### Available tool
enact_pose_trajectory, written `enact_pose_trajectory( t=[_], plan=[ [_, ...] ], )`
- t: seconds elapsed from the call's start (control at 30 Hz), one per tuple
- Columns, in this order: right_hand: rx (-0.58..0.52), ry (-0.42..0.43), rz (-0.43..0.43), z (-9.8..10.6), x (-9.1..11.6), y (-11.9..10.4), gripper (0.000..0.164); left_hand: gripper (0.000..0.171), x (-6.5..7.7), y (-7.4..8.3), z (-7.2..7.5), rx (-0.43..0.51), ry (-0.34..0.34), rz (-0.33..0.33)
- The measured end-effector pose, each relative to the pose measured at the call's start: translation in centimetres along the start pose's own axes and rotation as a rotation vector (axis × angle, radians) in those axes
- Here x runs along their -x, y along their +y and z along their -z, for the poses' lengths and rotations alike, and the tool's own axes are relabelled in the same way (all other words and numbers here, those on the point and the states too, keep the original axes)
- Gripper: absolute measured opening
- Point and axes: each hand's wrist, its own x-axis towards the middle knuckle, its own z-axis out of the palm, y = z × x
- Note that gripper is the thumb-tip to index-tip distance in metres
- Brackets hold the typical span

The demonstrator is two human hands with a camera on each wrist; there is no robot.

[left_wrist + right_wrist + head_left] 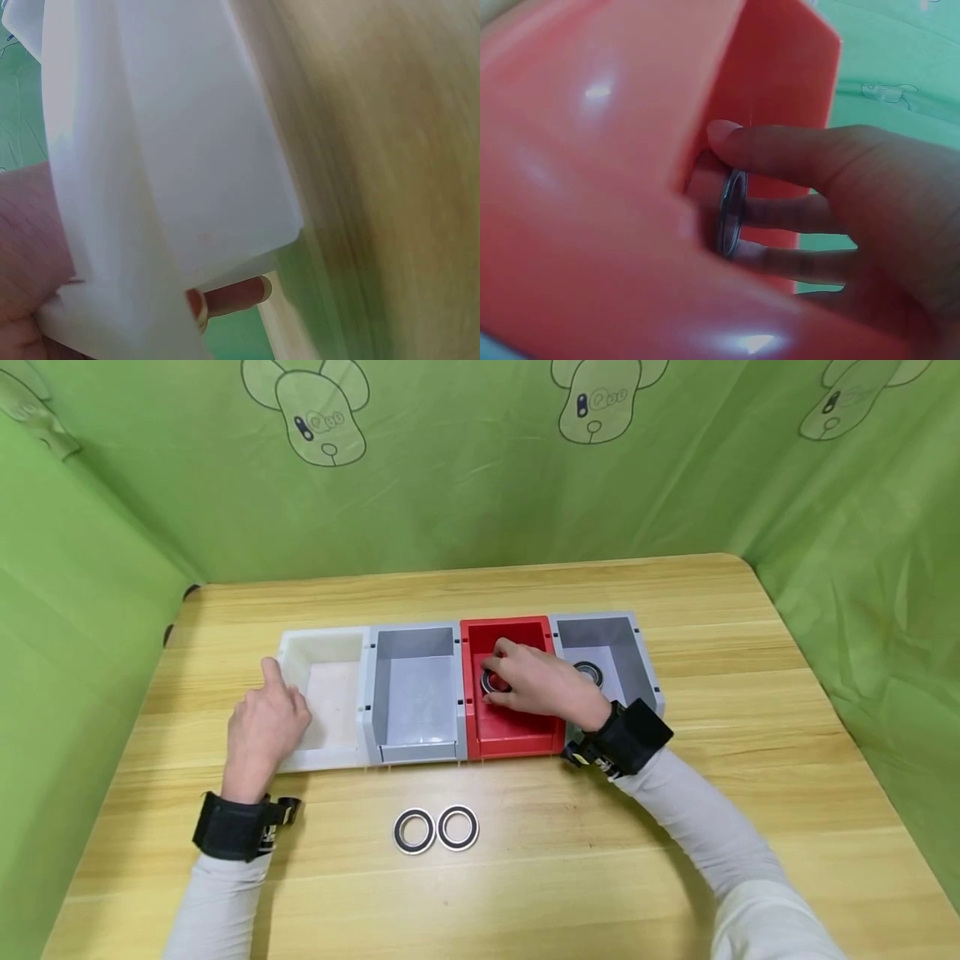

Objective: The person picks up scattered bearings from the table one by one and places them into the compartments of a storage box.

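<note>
In the head view my right hand [542, 681] reaches into the red bin [513, 747], holding a ring-shaped ball bearing [487, 683] between thumb and fingers. The right wrist view shows that bearing [733, 214] edge-on, by the thumb and fingertips, partly behind the red wall. My left hand [266, 722] grips the left wall of the white bin [322, 762], index finger pointing away. In the left wrist view the white wall [202, 135] hides much of that hand; one finger [238, 297] shows past its end.
Two bearings, a left one [414, 832] and a right one [457, 827], lie on the wooden table [525, 893] before the bins. A grey bin [420, 693] stands between white and red. Another bearing [589, 673] is in the right-hand grey bin [651, 664].
</note>
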Motion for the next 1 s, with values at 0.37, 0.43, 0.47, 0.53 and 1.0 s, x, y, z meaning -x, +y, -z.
enact_pose_trajectory(
  t=[0.37, 0.43, 0.47, 0.53, 1.0],
  plan=[
    [0.024, -0.038, -0.021, -1.2, -0.4, -0.1, 0.036, 0.026, 0.0, 0.2, 0.1, 0.004, 0.014, -0.006],
    [0.042, -0.040, -0.020, -1.4, -0.4, -0.2, 0.036, 0.025, 0.0, 0.2, 0.1, 0.004, 0.013, -0.008],
    [0.049, -0.039, -0.018, -1.4, -0.4, -0.2, 0.036, 0.026, 0.0, 0.2, 0.1, 0.003, 0.012, -0.007],
    [0.060, -0.039, -0.017, -1.6, -0.5, -0.3, 0.038, 0.026, 0.0, 0.1, 0.2, 0.002, 0.007, -0.002],
    [0.075, -0.050, -0.034, -1.8, -0.6, -0.4, 0.042, 0.027, -0.1, -0.1, -0.1, 0.009, -0.014, 0.011]
  ],
)
